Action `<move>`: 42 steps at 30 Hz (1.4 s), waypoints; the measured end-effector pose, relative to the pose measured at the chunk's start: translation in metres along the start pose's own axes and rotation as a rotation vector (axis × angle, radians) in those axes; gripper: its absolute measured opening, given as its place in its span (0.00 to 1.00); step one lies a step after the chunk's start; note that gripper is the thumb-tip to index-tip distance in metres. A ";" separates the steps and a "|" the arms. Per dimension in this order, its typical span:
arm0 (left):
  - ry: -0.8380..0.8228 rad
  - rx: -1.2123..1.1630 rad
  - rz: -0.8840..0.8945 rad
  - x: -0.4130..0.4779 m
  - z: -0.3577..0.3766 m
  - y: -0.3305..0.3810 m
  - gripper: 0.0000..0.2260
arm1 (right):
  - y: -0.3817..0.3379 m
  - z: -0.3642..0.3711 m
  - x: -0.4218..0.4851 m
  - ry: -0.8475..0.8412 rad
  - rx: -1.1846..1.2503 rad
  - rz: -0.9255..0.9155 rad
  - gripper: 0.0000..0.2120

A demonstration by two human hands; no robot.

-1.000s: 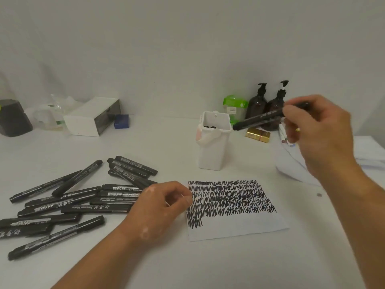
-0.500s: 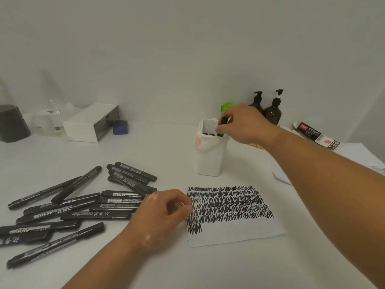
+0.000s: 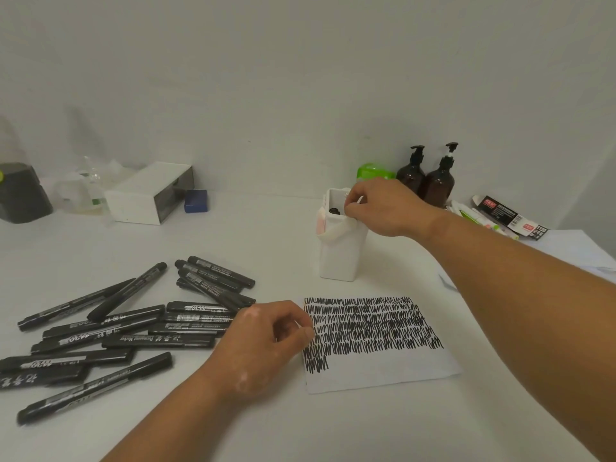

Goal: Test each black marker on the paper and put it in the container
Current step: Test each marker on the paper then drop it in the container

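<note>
A white container (image 3: 340,258) stands upright behind the paper (image 3: 383,373), which is covered with rows of black scribble. Black marker ends (image 3: 334,211) show inside the container's mouth. My right hand (image 3: 383,208) hovers at the container's rim, thumb and forefinger slightly apart, with no marker between them. My left hand (image 3: 263,341) rests curled at the paper's left edge, with nothing visible in it. Several capped black markers (image 3: 133,328) lie in a loose pile on the table to the left.
Two brown pump bottles (image 3: 436,185) and a green-lidded item (image 3: 373,171) stand behind the container. A white box (image 3: 150,195), a small blue box (image 3: 196,201) and a dark grey object (image 3: 21,195) sit at the back left. Packaging (image 3: 506,216) and loose sheets (image 3: 580,248) lie at the right.
My right hand carried a marker from the right to the container, lowered it in and let it go. My left hand stayed at the paper's edge.
</note>
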State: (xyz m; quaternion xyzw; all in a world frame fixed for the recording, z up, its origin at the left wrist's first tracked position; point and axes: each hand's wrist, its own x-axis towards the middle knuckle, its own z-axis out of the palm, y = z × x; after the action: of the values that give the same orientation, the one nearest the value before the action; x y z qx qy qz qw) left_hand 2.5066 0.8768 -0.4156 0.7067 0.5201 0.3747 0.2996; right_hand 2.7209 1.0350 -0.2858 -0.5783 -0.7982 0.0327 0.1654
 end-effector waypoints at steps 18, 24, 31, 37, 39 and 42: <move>0.011 0.046 0.061 -0.002 0.000 0.005 0.03 | 0.009 -0.009 -0.086 0.448 0.360 -0.051 0.05; -0.066 0.101 0.115 -0.010 0.011 0.018 0.04 | 0.027 0.064 -0.148 0.125 0.376 0.063 0.06; 0.100 0.447 0.184 -0.005 -0.026 0.020 0.08 | 0.034 0.093 -0.162 0.112 0.407 0.010 0.08; 0.049 0.846 -0.004 0.012 -0.083 -0.003 0.21 | 0.035 0.090 -0.158 0.137 0.510 0.010 0.06; -0.018 0.943 -0.007 0.012 -0.086 -0.011 0.21 | 0.034 0.091 -0.160 0.120 0.528 0.012 0.06; -0.041 1.007 0.034 0.012 -0.085 -0.023 0.18 | 0.032 0.092 -0.162 0.082 0.559 0.018 0.06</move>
State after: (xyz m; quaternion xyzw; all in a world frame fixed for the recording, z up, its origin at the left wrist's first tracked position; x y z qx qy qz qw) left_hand 2.4252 0.8972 -0.3856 0.7792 0.6186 0.0679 -0.0746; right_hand 2.7676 0.9071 -0.4168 -0.5182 -0.7457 0.2297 0.3503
